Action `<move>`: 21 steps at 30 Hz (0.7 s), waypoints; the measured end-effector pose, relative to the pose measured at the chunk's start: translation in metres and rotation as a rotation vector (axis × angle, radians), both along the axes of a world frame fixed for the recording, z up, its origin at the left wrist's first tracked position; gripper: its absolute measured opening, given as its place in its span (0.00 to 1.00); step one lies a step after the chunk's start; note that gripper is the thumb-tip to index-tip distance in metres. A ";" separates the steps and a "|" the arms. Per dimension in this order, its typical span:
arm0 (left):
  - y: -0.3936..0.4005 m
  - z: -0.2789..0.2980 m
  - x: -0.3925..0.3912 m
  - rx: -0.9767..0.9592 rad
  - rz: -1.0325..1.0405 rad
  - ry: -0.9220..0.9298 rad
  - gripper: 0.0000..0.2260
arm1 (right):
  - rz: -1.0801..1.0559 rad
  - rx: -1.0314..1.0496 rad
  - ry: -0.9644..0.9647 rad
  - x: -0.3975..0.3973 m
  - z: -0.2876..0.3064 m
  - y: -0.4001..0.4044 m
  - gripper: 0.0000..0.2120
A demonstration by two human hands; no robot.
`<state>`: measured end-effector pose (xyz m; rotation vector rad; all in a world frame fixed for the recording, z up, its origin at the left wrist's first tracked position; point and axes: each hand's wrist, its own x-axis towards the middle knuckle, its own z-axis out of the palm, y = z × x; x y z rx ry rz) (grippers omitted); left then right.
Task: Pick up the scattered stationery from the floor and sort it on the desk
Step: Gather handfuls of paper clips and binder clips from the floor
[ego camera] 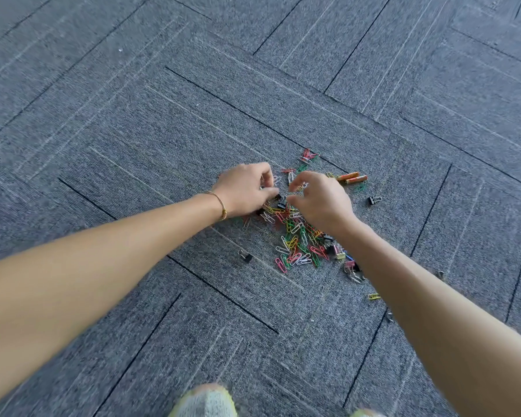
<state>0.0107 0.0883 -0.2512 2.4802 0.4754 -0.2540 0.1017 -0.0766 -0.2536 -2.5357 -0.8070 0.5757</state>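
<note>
both hands, the left hand (243,191) and right hand (319,200), are curled, pinching at the paper clips (295,236) heaped directly beneath, nearer the right.

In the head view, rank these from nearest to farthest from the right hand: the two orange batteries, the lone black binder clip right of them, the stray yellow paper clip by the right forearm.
From the right hand:
1. Orange batteries, just beyond it, to the right.
2. Lone black binder clip, further right on the carpet.
3. Stray yellow paper clip, well back toward the person, beside the forearm.
</note>
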 end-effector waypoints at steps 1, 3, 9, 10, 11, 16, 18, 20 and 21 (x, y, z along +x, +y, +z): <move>0.002 0.001 -0.001 -0.159 0.063 -0.009 0.09 | 0.018 0.001 -0.025 -0.002 -0.001 0.001 0.09; 0.009 0.005 -0.004 -0.594 0.257 -0.021 0.10 | 0.059 0.006 -0.062 -0.005 -0.001 0.004 0.10; 0.020 0.017 -0.019 -1.297 0.497 0.019 0.12 | 0.208 -0.020 -0.196 -0.013 -0.004 0.018 0.11; 0.022 0.017 -0.021 -1.358 0.503 0.020 0.12 | 0.239 -0.025 -0.223 -0.013 -0.003 0.020 0.10; 0.024 0.017 -0.022 -1.403 0.514 0.021 0.12 | 0.272 -0.030 -0.248 -0.013 -0.003 0.020 0.09; 0.025 0.013 -0.029 -1.206 0.534 0.075 0.18 | 0.345 -0.135 -0.247 -0.007 0.005 0.022 0.12; 0.021 0.012 -0.031 -0.821 0.406 0.060 0.18 | 0.340 -0.176 -0.188 -0.006 0.010 0.021 0.11; 0.017 0.010 -0.034 -0.495 0.244 0.027 0.12 | 0.205 -0.042 0.090 -0.004 0.010 0.018 0.07; 0.014 0.010 -0.035 -0.414 0.174 0.014 0.10 | 0.071 0.104 0.334 -0.001 0.011 0.015 0.06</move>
